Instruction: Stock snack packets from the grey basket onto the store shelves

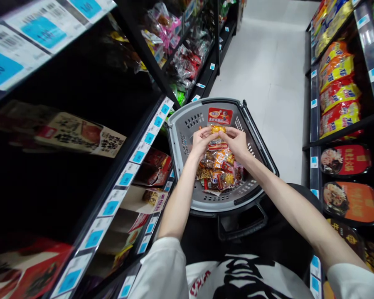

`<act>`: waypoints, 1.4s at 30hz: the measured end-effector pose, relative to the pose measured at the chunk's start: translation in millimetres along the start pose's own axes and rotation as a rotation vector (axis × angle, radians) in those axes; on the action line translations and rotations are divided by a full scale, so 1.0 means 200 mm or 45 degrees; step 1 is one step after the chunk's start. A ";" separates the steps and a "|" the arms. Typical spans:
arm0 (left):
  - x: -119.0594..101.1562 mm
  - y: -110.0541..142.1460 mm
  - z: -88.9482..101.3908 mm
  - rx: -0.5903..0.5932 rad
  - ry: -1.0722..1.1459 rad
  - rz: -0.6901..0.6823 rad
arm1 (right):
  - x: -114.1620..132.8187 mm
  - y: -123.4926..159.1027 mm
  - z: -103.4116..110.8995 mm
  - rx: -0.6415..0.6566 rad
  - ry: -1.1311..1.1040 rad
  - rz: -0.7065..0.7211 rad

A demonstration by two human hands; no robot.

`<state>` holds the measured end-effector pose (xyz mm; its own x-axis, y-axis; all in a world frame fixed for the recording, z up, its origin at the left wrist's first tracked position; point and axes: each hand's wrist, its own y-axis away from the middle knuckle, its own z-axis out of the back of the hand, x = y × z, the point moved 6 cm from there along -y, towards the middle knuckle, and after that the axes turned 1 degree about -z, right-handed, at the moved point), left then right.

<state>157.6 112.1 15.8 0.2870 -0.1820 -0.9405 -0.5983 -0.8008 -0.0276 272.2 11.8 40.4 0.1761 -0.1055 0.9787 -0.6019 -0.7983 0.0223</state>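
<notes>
Over a grey shopping basket (180, 166), my left hand (202, 140) and my right hand (235, 141) meet on a snack packet (220, 116) with a red printed header and an orange-yellow item behind clear film. Both hands pinch its lower part, the fingertips almost touching. The header points away from me and lies flat to view. Below my hands, several small snack packets (216, 180) are piled on the basket floor. The fingers hide part of the held packet and the pile under it.
Black shelving with blue price tags (124, 178) runs close on the left, holding boxed and bagged snacks. On the right, a shelf carries noodle bags (339, 99) and oval meal tubs (350, 201). A pale floor (264, 62) stretches ahead. The basket's black handle (243, 224) hangs towards me.
</notes>
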 end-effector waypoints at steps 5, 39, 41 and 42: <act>0.01 0.01 -0.01 -0.046 0.031 0.025 | -0.03 -0.02 0.02 -0.004 0.073 0.007; 0.03 0.00 -0.01 -0.118 0.172 0.050 | -0.02 0.03 0.03 -0.173 -0.177 -0.208; 0.03 0.00 -0.02 -0.096 0.171 0.053 | -0.02 0.04 0.03 -0.176 -0.211 -0.225; 0.03 -0.01 -0.02 -0.092 0.171 0.055 | -0.02 0.04 0.03 -0.174 -0.215 -0.237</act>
<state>162.6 109.8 11.6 0.3629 -0.2880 -0.8862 -0.5583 -0.8287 0.0407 271.3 2.6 36.0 0.4141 -0.0708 0.9075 -0.6444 -0.7269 0.2374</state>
